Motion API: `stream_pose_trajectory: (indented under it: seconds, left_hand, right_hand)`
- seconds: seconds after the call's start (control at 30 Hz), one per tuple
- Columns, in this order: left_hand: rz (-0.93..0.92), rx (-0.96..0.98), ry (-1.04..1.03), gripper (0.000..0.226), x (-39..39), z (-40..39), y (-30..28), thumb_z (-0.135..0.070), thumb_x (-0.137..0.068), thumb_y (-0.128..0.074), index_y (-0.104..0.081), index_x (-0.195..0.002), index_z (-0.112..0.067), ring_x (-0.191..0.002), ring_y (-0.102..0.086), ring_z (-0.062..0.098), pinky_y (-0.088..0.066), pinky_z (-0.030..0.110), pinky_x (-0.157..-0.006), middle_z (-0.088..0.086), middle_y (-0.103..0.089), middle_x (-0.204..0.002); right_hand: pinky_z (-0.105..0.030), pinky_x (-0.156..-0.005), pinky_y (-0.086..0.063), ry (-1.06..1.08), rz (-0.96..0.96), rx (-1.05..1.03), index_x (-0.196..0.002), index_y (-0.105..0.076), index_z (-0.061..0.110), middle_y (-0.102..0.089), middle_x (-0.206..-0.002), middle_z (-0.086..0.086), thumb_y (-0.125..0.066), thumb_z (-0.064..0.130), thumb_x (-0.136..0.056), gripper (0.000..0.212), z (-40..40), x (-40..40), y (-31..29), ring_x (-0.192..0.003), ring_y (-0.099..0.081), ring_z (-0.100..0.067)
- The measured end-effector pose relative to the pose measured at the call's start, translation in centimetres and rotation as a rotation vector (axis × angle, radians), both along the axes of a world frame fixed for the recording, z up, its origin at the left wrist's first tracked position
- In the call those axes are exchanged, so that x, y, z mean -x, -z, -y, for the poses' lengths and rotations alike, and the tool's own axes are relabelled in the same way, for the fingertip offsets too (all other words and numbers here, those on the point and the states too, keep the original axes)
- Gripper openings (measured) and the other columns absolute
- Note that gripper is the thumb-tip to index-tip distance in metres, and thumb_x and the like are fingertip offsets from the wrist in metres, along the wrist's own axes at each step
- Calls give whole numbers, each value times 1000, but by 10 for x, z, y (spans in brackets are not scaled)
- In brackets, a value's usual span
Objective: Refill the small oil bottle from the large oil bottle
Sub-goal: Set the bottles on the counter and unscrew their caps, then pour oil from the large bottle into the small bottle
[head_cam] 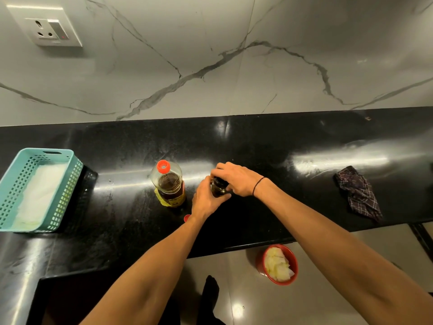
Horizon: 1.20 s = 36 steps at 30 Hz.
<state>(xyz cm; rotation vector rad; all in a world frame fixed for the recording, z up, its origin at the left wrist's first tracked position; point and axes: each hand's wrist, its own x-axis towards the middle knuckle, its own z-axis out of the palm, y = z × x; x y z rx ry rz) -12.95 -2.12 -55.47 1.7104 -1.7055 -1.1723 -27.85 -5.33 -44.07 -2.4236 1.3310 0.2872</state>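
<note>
We're looking down at a glossy black stone desk (pixel 257 160) w/ bright light streaks across it, backed by a white marble-look wall (pixel 210 55) w/ grey veins. A wall socket (pixel 50 29) w/ switch sits top left on that wall. The desk turns an L at our lower left; beyond its near edge we see pale shiny floor tiles (pixel 328 266).

Centre of the desk: the small oil bottle (pixel 219 187), dark, stands between both hands. Our left hand (pixel 206 199) wraps its fingers round the bottle's lower body, grasping it; our right hand (pixel 236 178) comes over the top, fingers curled round the neck/cap area, so the cap itself is hidden. A thin black band (pixel 257 185) rings the right wrist.

Just left of the hands stands the large oil bottle (pixel 168 184), upright, clear plastic w/ dark oil in the lower part, yellow label, red cap (pixel 163 166) on. A small red thing (pixel 187 218) peeks out by the left wrist, can't tell what it is.

Far left on the desk: a teal perforated basket (pixel 77 170) w/ white paper or cloth inside. Far right: a crumpled dark checked cloth (pixel 359 195), well apart from the bottles.

On the floor near the desk edge, a red bowl (pixel 294 256) w/ pale yellowish pieces; a dark-socked foot (pixel 210 292) beside it
</note>
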Motion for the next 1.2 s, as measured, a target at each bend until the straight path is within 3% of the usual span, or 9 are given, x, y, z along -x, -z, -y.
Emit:
stream_pose_trajectory:
  seconds: [0.1, 0.2, 0.47, 0.8, 1.07, 1.2]
  left_hand:
    - [34, -6, 12, 63, 1, 2, -6, -59, -69, -88, -53, -116, -39, -108, -66, 13, -59, 47, -93, -13, -66, -113]
    - [40, -7, 20, 65, -1, 1, -10, -56, -69, -90, -52, -120, -40, -108, -66, 13, -59, 45, -94, -12, -65, -114]
    - [127, -22, 2, 91, -6, -12, -12, -22, -72, -92, -43, -147, -29, -133, -59, 25, -54, 47, -108, 2, -55, -145]
    - [158, -29, -3, 95, -12, -24, -15, -19, -76, -90, -37, -154, -26, -138, -56, 28, -52, 49, -111, 6, -52, -152]
    - [168, 57, -19, 76, -29, -49, -19, -23, -78, -84, -50, -146, -24, -132, -59, 20, -51, 51, -111, -1, -60, -142]
    - [178, 96, -8, 58, -45, -59, -22, -27, -79, -81, -61, -134, -26, -112, -66, 12, -58, 42, -99, -9, -67, -117]
  right_hand:
    - [-52, -84, -53, 72, 50, -14, -124, -51, 23, -50, -121, -1, -79, 7, -82, 54, 1, 7, -1, -105, -51, -23]
    - [-51, -87, -54, 128, 64, -24, -124, -51, 25, -51, -120, 1, -80, 8, -84, 52, -2, 14, -3, -106, -53, -22]
    - [-49, -87, -57, 284, -82, -52, -137, -49, 23, -46, -129, -4, -81, 16, -85, 62, -31, 44, 6, -113, -58, -29]
    - [-47, -95, -55, 392, -209, -72, -147, -44, 24, -47, -139, -9, -83, 20, -84, 73, -65, 37, 61, -130, -51, -32]
    - [-46, -97, -55, 461, -205, -83, -153, -40, 24, -39, -147, -10, -79, 14, -87, 76, -75, 34, 83, -135, -41, -32]
    - [-48, -98, -54, 454, -237, -103, -154, -37, 25, -36, -149, -10, -85, 24, -82, 87, -74, 33, 83, -137, -37, -33]
